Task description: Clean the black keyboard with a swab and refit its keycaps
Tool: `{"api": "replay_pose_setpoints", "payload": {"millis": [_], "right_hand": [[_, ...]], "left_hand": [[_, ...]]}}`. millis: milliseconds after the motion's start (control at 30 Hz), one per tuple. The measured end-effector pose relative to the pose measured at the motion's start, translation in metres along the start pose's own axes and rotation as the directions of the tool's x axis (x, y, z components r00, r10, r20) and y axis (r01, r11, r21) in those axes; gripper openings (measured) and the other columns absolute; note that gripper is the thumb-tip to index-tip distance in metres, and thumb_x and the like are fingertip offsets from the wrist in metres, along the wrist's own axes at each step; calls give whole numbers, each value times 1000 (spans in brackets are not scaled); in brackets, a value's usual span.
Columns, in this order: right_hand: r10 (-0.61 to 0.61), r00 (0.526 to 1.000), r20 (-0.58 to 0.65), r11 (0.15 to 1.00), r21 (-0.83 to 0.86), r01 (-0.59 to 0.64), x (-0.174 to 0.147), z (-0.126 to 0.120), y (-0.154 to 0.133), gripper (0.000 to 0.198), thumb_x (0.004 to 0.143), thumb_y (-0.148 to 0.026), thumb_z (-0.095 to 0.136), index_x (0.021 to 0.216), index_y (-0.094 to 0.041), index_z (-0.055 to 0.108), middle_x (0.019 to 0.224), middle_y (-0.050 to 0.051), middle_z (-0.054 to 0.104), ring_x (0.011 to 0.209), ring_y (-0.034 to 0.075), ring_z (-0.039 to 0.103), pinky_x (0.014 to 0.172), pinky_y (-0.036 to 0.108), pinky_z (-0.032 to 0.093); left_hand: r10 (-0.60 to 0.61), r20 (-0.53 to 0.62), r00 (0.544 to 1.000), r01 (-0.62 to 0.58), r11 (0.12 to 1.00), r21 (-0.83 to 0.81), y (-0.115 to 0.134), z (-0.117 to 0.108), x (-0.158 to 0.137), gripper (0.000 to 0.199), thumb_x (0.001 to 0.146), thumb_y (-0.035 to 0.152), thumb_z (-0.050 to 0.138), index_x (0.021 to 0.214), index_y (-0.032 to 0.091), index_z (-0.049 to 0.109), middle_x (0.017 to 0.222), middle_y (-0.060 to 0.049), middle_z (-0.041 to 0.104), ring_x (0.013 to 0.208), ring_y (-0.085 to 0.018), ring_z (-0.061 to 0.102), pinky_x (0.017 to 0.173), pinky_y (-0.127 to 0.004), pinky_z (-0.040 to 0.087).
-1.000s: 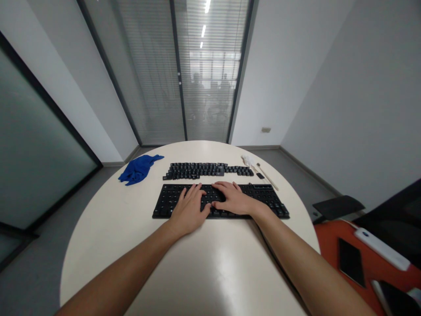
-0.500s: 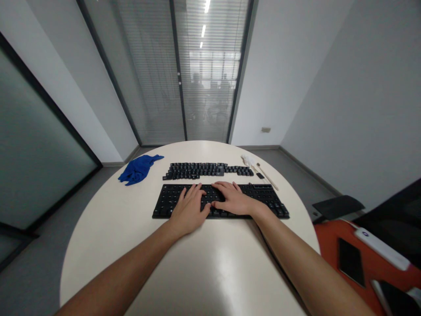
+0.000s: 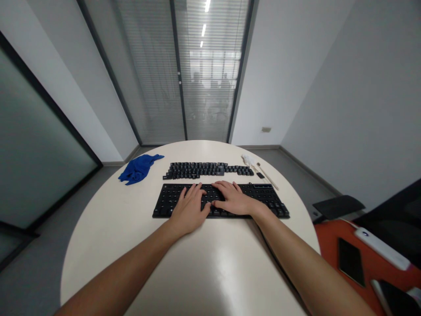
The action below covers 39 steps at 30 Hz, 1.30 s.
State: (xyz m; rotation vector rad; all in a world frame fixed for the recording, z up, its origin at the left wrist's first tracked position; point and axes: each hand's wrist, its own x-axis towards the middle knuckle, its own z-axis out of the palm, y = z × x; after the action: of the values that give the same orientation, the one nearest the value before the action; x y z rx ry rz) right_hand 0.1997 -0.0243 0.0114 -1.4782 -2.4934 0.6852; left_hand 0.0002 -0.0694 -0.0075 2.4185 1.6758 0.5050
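Observation:
A black keyboard [image 3: 167, 199] lies in front of me, many of its key places bare of caps. My left hand [image 3: 190, 210] rests on its left-middle part with the fingers spread. Beside it, my right hand [image 3: 235, 199] lies on the middle of the keyboard, fingers stretched toward the left. The two thumbs come close together; neither hand grips anything. Behind the keyboard, loose black keycaps [image 3: 197, 169] are laid out in rows. Parts of the keyboard are hidden beneath both hands.
On the round white table [image 3: 108, 237] lie a crumpled blue cloth [image 3: 138, 170] at left and, at right, white fluffy material [image 3: 247, 159], a small black piece [image 3: 260, 175] and a thin brush [image 3: 268, 177]. A red chair [image 3: 329, 245] bears a phone [image 3: 351, 261] and a power strip [image 3: 381, 248].

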Motion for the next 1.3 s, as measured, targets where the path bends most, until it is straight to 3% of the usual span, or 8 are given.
{"api": "replay_pose_setpoints", "payload": {"millis": [333, 767, 867, 967, 1100, 1300], "right_hand": [[-11, 1000, -2, 999, -42, 11, -1, 1, -2, 77, 84, -45, 61, 153, -18, 39, 161, 14, 37, 152, 31, 24, 125, 60, 4], [-14, 1000, -13, 996, -93, 13, -5, 2, -5, 70, 93, -50, 49, 155, -18, 38, 162, 13, 36, 153, 33, 24, 125, 60, 5], [-18, 1000, -23, 995, -101, 16, -5, 4, -5, 73, 93, -57, 48, 155, -19, 38, 162, 13, 35, 153, 34, 23, 124, 62, 5], [-28, 999, -31, 994, -108, 25, -5, 4, -4, 77, 93, -61, 48, 155, -18, 37, 162, 15, 35, 152, 34, 23, 124, 63, 5], [-42, 998, -43, 993, -110, 37, -5, 4, -1, 76, 93, -61, 48, 154, -18, 38, 161, 15, 36, 152, 34, 25, 124, 63, 5], [-50, 998, -46, 993, -108, 45, -4, 6, 4, 76, 93, -62, 48, 154, -19, 37, 161, 15, 36, 152, 34, 25, 124, 63, 4]], "left_hand": [[6, 1, 1000, -6, 999, 48, 0, 2, -1, 35, 96, 32, 52, 127, 17, 56, 161, -14, 39, 151, -31, 32, 124, -57, 22], [14, -64, 998, -15, 1000, -15, -2, 4, -1, 29, 99, 30, 51, 124, 16, 57, 156, -15, 45, 148, -32, 37, 122, -57, 25], [-12, -123, 992, 2, 997, -83, -4, 3, 3, 26, 99, 29, 52, 122, 16, 57, 147, -15, 54, 140, -31, 47, 119, -55, 32], [-35, -179, 983, 12, 992, -127, -9, -3, 12, 23, 99, 28, 54, 119, 18, 59, 127, -12, 66, 120, -28, 61, 107, -47, 46], [-34, -229, 973, 34, 999, -4, -21, -15, 30, 21, 97, 23, 58, 115, 16, 64, 117, -10, 68, 111, -28, 61, 100, -42, 49], [36, -148, 988, 8, 958, 285, -45, -22, 65, 21, 94, 25, 64, 113, 19, 71, 113, -9, 69, 109, -31, 59, 91, -40, 48]]}}
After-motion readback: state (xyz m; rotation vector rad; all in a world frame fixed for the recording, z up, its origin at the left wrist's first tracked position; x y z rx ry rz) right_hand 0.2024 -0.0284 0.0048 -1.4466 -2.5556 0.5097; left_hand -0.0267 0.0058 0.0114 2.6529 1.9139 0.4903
